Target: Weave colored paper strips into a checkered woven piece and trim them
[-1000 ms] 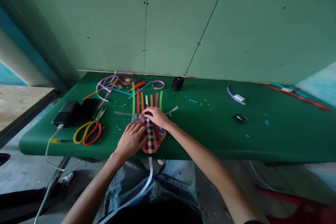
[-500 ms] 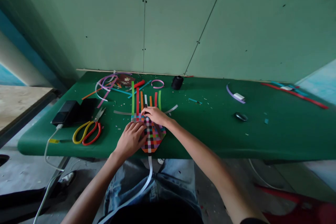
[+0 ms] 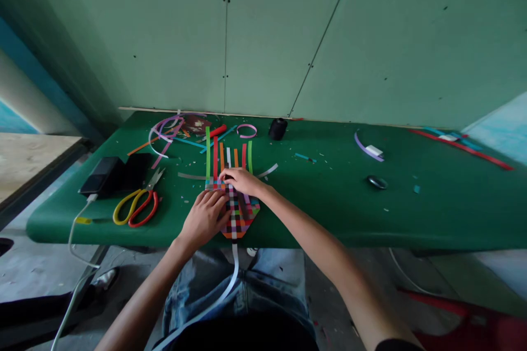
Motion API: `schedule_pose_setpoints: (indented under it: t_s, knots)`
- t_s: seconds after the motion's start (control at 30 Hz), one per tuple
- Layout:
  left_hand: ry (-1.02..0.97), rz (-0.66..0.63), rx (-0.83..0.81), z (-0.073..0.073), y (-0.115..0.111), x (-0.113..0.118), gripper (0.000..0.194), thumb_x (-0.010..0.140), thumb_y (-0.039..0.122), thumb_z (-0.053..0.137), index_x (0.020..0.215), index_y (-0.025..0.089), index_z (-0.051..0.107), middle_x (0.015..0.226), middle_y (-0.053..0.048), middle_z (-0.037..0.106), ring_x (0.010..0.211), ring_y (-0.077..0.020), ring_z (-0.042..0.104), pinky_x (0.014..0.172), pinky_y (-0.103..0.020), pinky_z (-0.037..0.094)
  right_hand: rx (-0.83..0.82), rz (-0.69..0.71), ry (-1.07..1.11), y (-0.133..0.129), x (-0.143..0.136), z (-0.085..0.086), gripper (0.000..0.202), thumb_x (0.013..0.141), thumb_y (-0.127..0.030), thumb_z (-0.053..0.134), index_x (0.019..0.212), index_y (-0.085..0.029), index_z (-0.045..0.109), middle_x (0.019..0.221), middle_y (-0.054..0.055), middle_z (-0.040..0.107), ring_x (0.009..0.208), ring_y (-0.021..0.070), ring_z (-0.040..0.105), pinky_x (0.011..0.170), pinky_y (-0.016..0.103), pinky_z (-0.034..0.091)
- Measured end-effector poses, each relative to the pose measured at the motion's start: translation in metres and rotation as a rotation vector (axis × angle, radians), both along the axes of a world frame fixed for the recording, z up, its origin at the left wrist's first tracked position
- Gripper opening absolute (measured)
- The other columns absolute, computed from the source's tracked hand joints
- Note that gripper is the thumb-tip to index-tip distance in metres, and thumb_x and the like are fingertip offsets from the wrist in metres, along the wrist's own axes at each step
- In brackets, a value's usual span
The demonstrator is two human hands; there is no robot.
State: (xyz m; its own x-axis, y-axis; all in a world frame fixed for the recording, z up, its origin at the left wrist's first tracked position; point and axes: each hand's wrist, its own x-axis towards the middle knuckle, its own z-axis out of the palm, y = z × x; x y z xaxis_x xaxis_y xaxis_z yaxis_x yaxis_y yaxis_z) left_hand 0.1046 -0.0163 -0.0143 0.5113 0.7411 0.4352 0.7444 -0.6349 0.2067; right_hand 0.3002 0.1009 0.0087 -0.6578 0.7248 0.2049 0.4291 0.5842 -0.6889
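Note:
A woven piece of coloured strips [image 3: 241, 223] lies at the table's front edge, with loose green, red, orange and white strip ends pointing toward the wall. My left hand [image 3: 207, 212] rests on its left side, fingers spread flat. My right hand [image 3: 242, 180] is at its upper part, fingers bent together near the base of the upright strips; what they pinch is too small to make out. A dark strip lies below the right hand. A long white strip [image 3: 236, 269] hangs from the front end over my lap.
Yellow-and-red scissors [image 3: 141, 205] and a black device [image 3: 102, 176] with a white cable lie to the left. Behind are tangled strips [image 3: 167, 126], a pink ring [image 3: 247, 131] and a black spool [image 3: 278, 129]. A dark oval object [image 3: 377, 182] sits right.
My right hand has shifted very slightly left over the weave. The left hand keeps its place on the piece, and the whole view has moved a little.

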Motion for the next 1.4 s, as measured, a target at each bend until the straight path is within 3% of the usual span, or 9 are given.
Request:
schedule_pose_setpoints:
  t_s: [0.3,0.43,0.6,0.8,0.97,1.07,1.4]
  knots:
    - [-0.015,0.004,0.003,0.001,0.000,0.000,0.029,0.104,0.037,0.056,0.128,0.025,0.065,0.136,-0.009,0.069,0.127,-0.0292,0.063,0.117,-0.053,0.046,0.012,-0.029,-0.058,0.002,0.000,0.007,0.028,0.091,-0.002,0.068,0.110,-0.021,0.075,0.112,0.005,0.077,0.103,0.0198,0.071,0.092,0.031,0.052]
    - [-0.015,0.005,0.004,0.002,-0.001,0.001,0.028,0.104,0.036,0.057,0.128,0.024,0.065,0.136,-0.009,0.068,0.127,-0.0294,0.062,0.117,-0.052,0.046,0.026,-0.051,-0.037,0.003,0.003,0.009,0.023,0.097,-0.011,0.066,0.116,-0.022,0.076,0.117,0.007,0.075,0.107,0.0212,0.070,0.095,0.034,0.053]
    - [-0.016,0.003,-0.003,0.001,-0.001,0.000,0.028,0.103,0.035,0.059,0.128,0.024,0.064,0.137,-0.009,0.068,0.127,-0.0291,0.062,0.117,-0.052,0.046,0.018,-0.071,-0.003,0.008,0.002,0.004,0.029,0.101,-0.006,0.057,0.117,-0.022,0.076,0.119,0.006,0.077,0.112,0.0206,0.071,0.099,0.035,0.052]
    - [-0.020,-0.004,-0.005,0.001,0.000,0.000,0.028,0.104,0.037,0.058,0.128,0.025,0.064,0.137,-0.009,0.067,0.127,-0.0289,0.062,0.117,-0.052,0.045,-0.054,-0.096,-0.039,0.006,-0.003,0.004,0.027,0.098,-0.006,0.061,0.114,-0.022,0.076,0.112,0.005,0.080,0.099,0.0185,0.075,0.088,0.029,0.053]
    - [-0.023,0.002,-0.005,0.000,0.000,0.000,0.029,0.104,0.037,0.057,0.129,0.025,0.065,0.136,-0.009,0.068,0.127,-0.0297,0.062,0.117,-0.053,0.045,0.052,-0.145,-0.096,0.004,-0.004,0.008,0.023,0.092,-0.005,0.069,0.103,-0.023,0.080,0.101,0.004,0.081,0.100,0.0214,0.074,0.094,0.033,0.050]
    - [-0.024,0.002,-0.004,0.000,0.000,0.000,0.030,0.103,0.037,0.057,0.130,0.025,0.065,0.137,-0.009,0.068,0.128,-0.0300,0.062,0.117,-0.054,0.046,0.014,-0.168,-0.072,0.005,-0.003,0.005,0.023,0.090,-0.004,0.071,0.100,-0.023,0.081,0.096,0.002,0.081,0.093,0.0195,0.074,0.092,0.031,0.050]
    - [-0.021,0.002,-0.011,0.001,-0.001,0.000,0.030,0.103,0.036,0.058,0.131,0.024,0.064,0.138,-0.009,0.067,0.128,-0.0287,0.061,0.118,-0.052,0.045,-0.037,-0.101,0.013,0.010,0.004,-0.006,0.033,0.094,-0.006,0.065,0.121,-0.022,0.076,0.114,0.005,0.079,0.096,0.0182,0.072,0.088,0.031,0.053]
